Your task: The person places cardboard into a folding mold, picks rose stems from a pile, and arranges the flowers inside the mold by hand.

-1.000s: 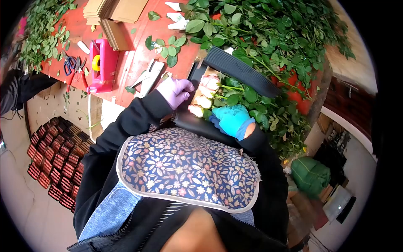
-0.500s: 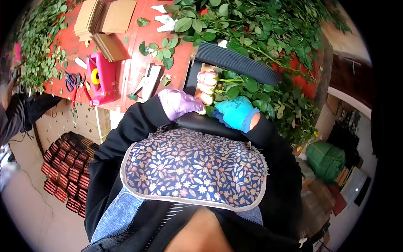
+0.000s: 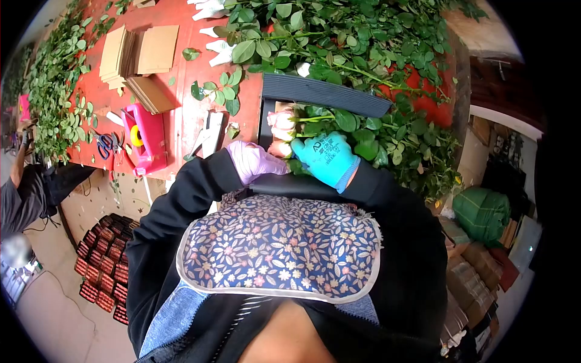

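Several pale pink roses [image 3: 282, 124] lie with their heads toward the left in a black trough with a ribbed wall [image 3: 327, 97]. Their leafy stems stretch to the right. My left hand [image 3: 253, 162], in a purple glove, is closed beside the lowest rose head [image 3: 278, 149]; what its fingertips pinch, if anything, is hidden. My right hand [image 3: 328, 158], in a blue glove, curls its fingers round the stem just behind that same head. Brown cardboard shows partly under the blooms.
Cut leafy stems [image 3: 363, 42] cover the table's far right. To the left are a pink tape dispenser [image 3: 145, 139], pliers-like cutters [image 3: 109, 145], a white stapler-like tool [image 3: 209, 134] and cardboard pieces [image 3: 158, 49]. Another person's arm [image 3: 19, 162] is at far left.
My view has shifted slightly, moving the table items left and down. Both hands stay at the lowest rose; the right hand has turned, showing more of the back of its glove.
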The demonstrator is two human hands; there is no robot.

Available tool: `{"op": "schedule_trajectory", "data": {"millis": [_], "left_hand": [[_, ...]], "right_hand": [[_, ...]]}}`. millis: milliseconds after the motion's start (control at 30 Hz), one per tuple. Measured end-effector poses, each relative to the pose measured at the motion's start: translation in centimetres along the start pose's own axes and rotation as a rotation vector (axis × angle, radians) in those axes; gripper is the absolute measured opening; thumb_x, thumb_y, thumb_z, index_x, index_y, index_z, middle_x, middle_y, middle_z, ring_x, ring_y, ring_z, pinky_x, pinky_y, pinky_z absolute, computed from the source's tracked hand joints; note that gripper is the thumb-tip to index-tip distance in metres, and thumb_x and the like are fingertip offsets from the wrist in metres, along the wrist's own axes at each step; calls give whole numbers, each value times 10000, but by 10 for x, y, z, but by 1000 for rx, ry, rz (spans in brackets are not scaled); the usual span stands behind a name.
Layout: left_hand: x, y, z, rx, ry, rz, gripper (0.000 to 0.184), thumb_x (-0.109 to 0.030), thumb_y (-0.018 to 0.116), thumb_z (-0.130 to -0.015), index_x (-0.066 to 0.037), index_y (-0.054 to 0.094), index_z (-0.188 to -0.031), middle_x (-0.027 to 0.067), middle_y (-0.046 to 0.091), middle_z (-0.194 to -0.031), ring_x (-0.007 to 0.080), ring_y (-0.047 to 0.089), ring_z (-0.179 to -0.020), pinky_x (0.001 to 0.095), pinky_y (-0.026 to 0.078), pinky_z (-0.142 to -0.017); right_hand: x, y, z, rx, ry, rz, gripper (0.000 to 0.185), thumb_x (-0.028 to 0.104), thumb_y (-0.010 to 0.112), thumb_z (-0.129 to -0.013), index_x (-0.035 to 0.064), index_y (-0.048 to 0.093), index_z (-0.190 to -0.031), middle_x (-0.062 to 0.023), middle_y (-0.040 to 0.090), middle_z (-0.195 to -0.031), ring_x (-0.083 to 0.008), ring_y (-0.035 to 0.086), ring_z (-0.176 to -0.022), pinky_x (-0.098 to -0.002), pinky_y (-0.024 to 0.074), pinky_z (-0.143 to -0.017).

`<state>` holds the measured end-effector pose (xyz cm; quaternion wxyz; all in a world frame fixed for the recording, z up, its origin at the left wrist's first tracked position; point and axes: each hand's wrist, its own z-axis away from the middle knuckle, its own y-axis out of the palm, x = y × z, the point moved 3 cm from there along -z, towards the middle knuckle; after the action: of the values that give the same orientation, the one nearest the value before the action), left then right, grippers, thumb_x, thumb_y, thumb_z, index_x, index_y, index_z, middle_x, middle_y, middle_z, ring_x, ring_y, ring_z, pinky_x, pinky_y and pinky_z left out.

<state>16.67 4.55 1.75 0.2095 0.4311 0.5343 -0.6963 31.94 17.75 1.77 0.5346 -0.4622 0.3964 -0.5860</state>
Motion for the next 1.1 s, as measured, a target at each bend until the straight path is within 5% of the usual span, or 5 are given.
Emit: {"op": "schedule_trajectory", "data": {"millis": [167,367,500,767,1100], "left_hand": [[13,4,-1,-100,-53,215,348,-124,653,-877,-156,682,-1222,105,736,-981,285,714,-852,356,566,-736],[-8,1,-23,-161,-214,-204,213,-295,662,-869,-150,578,-1002,91,619,-670,302,660,-670,433,509,-577],[-9,4,-20,-159,-277,-259,165,-225,626,-871,-170,588,-1022,84,632,-688,282,660,-658,418,503,-557],[1,21,-14,-408,-151,-329,228,-140,716,-786,-130,729,-1014,15,667,-1171,195,699,-739,296,572,-620],[-13,10,-19,-375,-128,-425,235,-150,712,-800,-136,720,-1034,6,665,-1195,179,711,-756,283,580,-605]], "right_hand": [[0,-4,5,-141,-53,41,197,165,540,-862,95,622,-1028,-21,623,-669,-212,631,-587,-421,426,-502],[-14,-15,5,-196,-77,-308,187,284,580,-881,116,601,-960,-60,644,-739,-257,640,-614,-445,465,-541],[-20,-28,-1,-180,184,-235,214,339,621,-909,136,603,-974,-61,615,-690,-275,623,-557,-426,475,-511],[-29,-11,1,-176,34,-265,193,220,653,-824,134,617,-993,-48,609,-702,-263,645,-627,-429,494,-534],[-29,-20,-12,-141,219,-66,192,268,581,-886,112,618,-991,-56,659,-680,-247,653,-556,-439,482,-465]]}}
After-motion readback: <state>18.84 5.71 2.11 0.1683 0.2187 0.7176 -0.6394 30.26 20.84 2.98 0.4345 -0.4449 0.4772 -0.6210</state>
